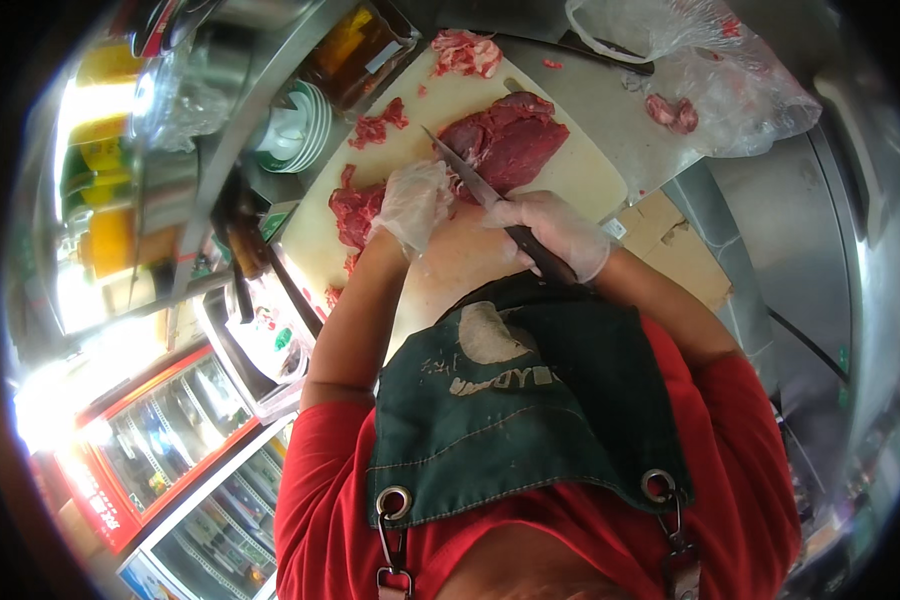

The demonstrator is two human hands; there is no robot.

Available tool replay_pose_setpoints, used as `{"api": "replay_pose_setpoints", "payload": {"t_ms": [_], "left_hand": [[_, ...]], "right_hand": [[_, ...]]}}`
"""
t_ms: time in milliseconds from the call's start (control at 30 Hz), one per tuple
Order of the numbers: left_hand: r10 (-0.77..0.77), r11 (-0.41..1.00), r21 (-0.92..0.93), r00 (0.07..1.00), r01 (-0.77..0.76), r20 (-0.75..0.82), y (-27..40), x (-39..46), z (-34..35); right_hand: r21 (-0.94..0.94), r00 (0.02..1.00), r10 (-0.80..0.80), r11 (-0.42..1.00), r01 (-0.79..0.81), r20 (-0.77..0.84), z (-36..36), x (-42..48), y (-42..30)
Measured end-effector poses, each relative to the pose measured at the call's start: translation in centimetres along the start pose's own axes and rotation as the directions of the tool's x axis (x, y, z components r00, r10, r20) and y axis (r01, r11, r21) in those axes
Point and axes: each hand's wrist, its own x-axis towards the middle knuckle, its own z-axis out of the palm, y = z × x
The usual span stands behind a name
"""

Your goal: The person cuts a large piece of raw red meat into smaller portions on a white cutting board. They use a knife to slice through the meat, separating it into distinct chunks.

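A large piece of raw red meat (506, 139) lies on a pale cutting board (585, 161). My right hand (562, 229), in a clear plastic glove, grips a knife (476, 184) by its dark handle. The blade points up and to the left, across the near-left edge of the large piece. Beside the blade is my left hand (414, 202), also gloved, with its fingers near the meat. The loose glove hides whether they hold anything. A smaller chunk of red meat (355, 208) sits just left of that hand.
Fatty trimmings (465, 54) and small scraps (379, 124) lie on the board. At the upper right, a plastic bag (750, 82) rests near another dark-handled tool (607, 51). Stacked plates (296, 127) stand left of the board, below a metal shelf edge (251, 90).
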Motion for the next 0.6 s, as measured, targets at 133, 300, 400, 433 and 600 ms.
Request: {"api": "replay_pose_setpoints", "payload": {"t_ms": [133,300,400,433,600], "left_hand": [[0.022,1.000,-0.021,0.999,-0.022,0.041,-0.4,0.0,-0.7],[0.406,0.870,0.233,0.900,-0.433,0.159,-5.6,3.0,-2.5],[0.198,0.967,0.144,0.976,-0.210,0.091,-1.4,0.0,0.1],[-0.025,0.999,0.036,1.000,0.024,0.017,0.6,-1.7,1.2],[-0.141,0.989,0.030,0.980,0.147,-0.142,0.3,-0.7,-2.0]], "right_hand": [[-0.100,0.999,0.043,0.994,-0.041,0.016,-1.0,-1.8,0.4],[-0.302,0.988,-0.134,0.941,0.152,0.079,-0.8,-0.8,0.2],[-0.429,0.892,-0.416,0.783,0.450,0.175,-1.3,2.4,2.9],[-0.384,0.885,-0.431,0.798,0.464,0.175,-0.9,2.8,3.2],[0.185,0.998,0.048,0.981,-0.054,0.038,-0.6,-1.0,0.6]]}}
